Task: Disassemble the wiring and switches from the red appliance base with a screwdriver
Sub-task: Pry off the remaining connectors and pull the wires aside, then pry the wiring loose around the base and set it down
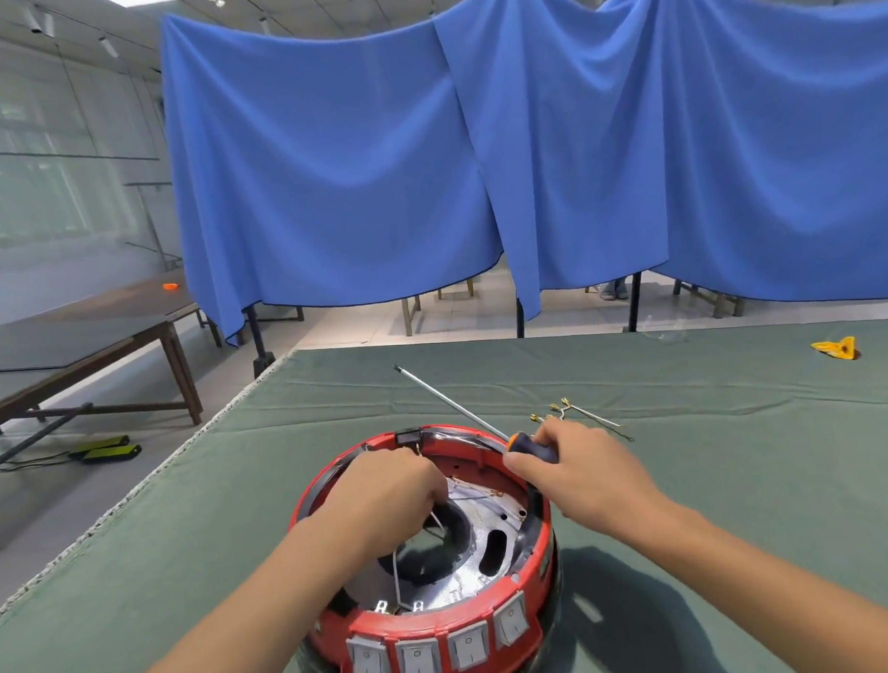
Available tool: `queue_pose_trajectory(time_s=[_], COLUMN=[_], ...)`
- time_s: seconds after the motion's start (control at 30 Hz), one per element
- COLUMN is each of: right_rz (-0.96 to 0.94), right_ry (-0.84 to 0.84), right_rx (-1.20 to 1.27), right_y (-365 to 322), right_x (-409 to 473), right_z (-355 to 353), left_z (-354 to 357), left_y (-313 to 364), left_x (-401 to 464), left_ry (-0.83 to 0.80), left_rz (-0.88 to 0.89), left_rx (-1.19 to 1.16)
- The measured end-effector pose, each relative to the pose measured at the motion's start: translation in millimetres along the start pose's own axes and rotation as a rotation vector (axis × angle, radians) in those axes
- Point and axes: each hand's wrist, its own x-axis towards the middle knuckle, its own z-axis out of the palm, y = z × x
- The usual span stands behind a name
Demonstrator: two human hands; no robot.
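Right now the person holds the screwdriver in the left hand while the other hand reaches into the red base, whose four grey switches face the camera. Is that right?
Not quite. The head view shows the screwdriver held in the right hand; the left hand reaches into the red base. The four grey switches do face the camera.

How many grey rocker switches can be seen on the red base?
4, in a row on the near outer wall of the red base: switches at. Others could be hidden elsewhere.
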Motion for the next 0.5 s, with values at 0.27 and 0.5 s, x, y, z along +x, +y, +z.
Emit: queue_pose_trajectory(time_s=[0.27,0.5], right_rz=[-0.061,-0.11], right_ry=[0.117,0.134], right_rx=[-0.272,-0.338], right_y=[-16,-15], right_x=[6,6], right_z=[15,20], left_z=[2,2], left_y=[6,7], left_x=[-2,2], left_ry=[-0.161,-0.185], left_rz=[0.123,0.14], left_rx=[0.39,0.418])
